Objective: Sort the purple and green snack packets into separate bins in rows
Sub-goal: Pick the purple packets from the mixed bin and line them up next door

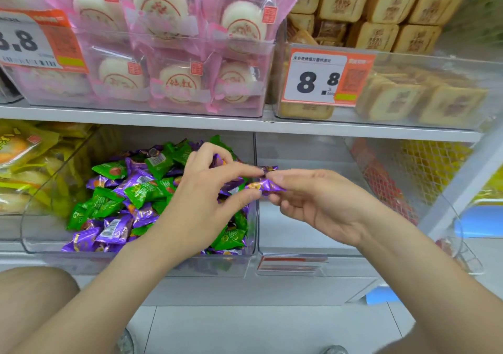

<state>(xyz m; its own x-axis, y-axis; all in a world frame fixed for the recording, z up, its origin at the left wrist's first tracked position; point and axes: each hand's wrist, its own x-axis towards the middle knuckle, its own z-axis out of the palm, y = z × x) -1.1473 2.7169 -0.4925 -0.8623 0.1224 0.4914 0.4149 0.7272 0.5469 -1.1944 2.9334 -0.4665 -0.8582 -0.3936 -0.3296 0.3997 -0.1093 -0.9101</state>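
Note:
A clear bin (pixel 40 234) on the lower shelf holds a mixed heap of green packets (pixel 109 204) and purple packets (pixel 114 230). My left hand (pixel 206 198) hovers over the bin's right side and grips several purple packets, one (pixel 269 168) pinched at the fingertips. My right hand (pixel 313 201) is just right of it, above the neighbouring clear bin (pixel 294 234), and pinches a purple packet (pixel 265 185) between thumb and fingers. The two hands almost touch over the wall between the bins.
The upper shelf (pixel 163 121) carries bins of pink-wrapped round pastries (pixel 174 40) and square brown cakes (pixel 394 8) with 8.8 price tags (pixel 318 81). Yellow packets (pixel 24 168) fill the bin at left; a red net bag (pixel 386 185) lies at right. My knee (pixel 35 293) is at lower left.

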